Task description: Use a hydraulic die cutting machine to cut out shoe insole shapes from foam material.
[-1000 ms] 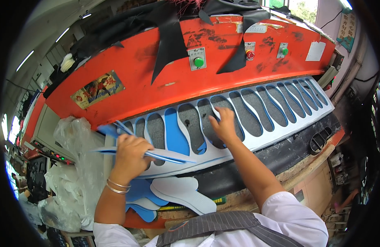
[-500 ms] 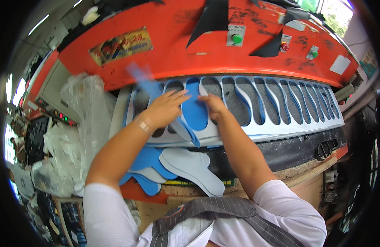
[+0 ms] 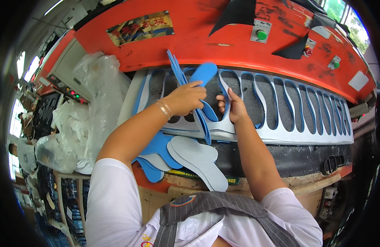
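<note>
My left hand (image 3: 185,99) is closed round a bundle of thin blue insoles (image 3: 203,123), most of them on edge. One blue insole (image 3: 204,73) fans out flat to the right, its rounded end above my fingers. Beneath lies a long white-and-blue foam sheet (image 3: 264,133) with a row of insole-shaped openings showing dark grey inside. My right hand (image 3: 235,108) is at the sheet, just right of the bundle. Its fingers curl round a narrow strip between two openings, thumb up. Loose blue and white insoles (image 3: 196,158) lie overlapped nearer my body.
Behind the sheet rises a red machine front (image 3: 190,45) with green buttons (image 3: 261,35) and a red one (image 3: 308,50). Clear plastic bags (image 3: 101,94) hang at the left beside a grey control box (image 3: 68,68). A black ledge (image 3: 276,158) runs along the front.
The blue insole that lay flat in an opening is now lifted, tilted beside the bundle in my left hand. My right hand has gone from that insole to a strip of the sheet. The view shifted.
</note>
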Available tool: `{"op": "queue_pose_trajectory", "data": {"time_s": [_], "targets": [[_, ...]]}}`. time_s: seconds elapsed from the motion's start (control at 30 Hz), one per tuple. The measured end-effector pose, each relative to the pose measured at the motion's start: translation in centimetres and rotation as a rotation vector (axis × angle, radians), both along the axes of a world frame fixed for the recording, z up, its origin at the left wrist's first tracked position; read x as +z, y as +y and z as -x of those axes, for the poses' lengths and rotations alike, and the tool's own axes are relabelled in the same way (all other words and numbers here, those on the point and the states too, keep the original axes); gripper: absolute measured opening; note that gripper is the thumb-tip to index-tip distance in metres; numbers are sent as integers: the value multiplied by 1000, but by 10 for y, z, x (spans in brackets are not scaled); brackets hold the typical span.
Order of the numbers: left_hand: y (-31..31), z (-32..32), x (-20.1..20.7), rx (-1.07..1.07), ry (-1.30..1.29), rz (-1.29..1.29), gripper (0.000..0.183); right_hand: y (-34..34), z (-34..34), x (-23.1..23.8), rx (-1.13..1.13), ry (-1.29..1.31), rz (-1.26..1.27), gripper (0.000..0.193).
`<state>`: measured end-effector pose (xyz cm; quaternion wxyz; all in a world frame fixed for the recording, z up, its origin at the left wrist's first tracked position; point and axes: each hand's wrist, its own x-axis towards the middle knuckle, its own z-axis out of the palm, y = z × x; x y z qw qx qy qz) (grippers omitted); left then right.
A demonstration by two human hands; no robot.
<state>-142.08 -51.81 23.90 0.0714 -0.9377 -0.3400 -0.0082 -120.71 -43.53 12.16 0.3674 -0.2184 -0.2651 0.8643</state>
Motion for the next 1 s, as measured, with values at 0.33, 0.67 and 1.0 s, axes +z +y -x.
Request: {"op": "queue_pose_trajectory", "data": {"time_s": [0.33, 0.67, 1.0], "targets": [[-173, 97, 107, 828, -1478, -320, 29, -157, -28, 69, 6, -966, -1372, 85], [-245, 27, -32, 917, -2668, 186, 47, -201, -62, 61, 372, -1201, -1192, 59], [-332, -5, -91, 1446, -2405, -13, 101, -210, 3, 88, 174, -752, -1328, 58]]}}
